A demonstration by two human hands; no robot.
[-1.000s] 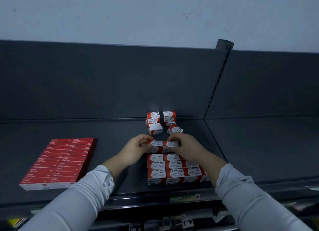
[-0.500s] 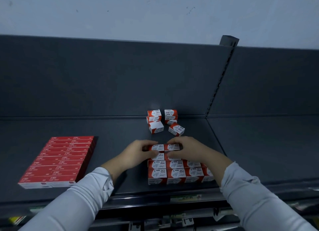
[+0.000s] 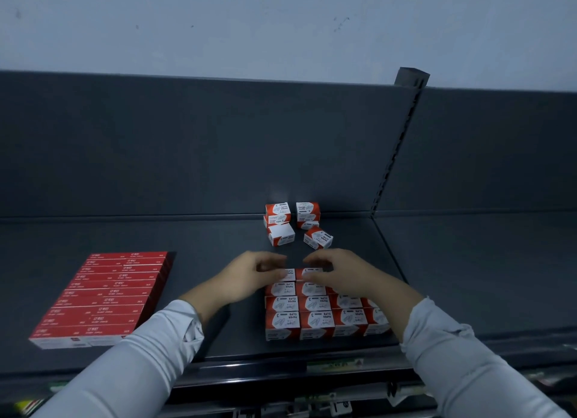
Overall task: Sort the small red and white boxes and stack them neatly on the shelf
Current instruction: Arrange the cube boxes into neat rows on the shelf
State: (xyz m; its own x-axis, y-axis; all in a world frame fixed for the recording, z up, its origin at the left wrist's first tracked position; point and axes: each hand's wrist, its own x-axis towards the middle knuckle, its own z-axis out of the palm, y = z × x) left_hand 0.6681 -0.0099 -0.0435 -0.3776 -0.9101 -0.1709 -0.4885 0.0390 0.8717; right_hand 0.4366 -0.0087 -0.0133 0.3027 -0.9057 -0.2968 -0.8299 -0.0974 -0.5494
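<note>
Small red and white paper-clip boxes form a neat block near the front of the dark shelf. At the block's far edge lie two more boxes side by side. My left hand holds the left one with curled fingers, and my right hand holds the right one the same way. Further back several loose boxes lie untidily near the shelf's back wall, two of them tipped at an angle.
A flat block of long red boxes lies at the front left of the shelf. A slotted upright post divides this bay from the bare one on the right. The shelf's front rail carries a label strip.
Both hands have drawn the pair of boxes nearer, down against the far edge of the block. The loose boxes at the back have not moved.
</note>
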